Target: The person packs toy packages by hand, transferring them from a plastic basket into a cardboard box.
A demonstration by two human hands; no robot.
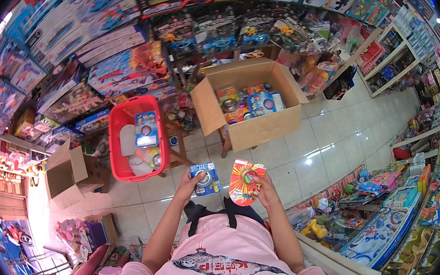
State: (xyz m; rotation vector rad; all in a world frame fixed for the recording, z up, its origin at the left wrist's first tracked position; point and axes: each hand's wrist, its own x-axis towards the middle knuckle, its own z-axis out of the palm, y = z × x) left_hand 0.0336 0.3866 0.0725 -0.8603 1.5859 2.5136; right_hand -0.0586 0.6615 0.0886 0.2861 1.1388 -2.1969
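Note:
My left hand (187,184) grips the left edge of a blue yo-yo pack (208,185), thumb over the round toy on its front. In my right hand (269,191) is a red and yellow yo-yo pack (242,194) with a rounded lower end, held by its right side. Both packs are side by side in front of my body, a small gap between them. Ahead, an open cardboard box (262,135) holds several similar blue and orange packs. To the left, a red plastic basket (115,148) contains a blue pack (147,129) and an orange-green one (149,157).
The basket and box appear raised on wooden stools (175,157) above a tiled floor (275,164). An open empty carton (67,173) is at left. Shelves of boxed toys (125,73) line the far side; a low display of packaged toys (375,227) borders my right.

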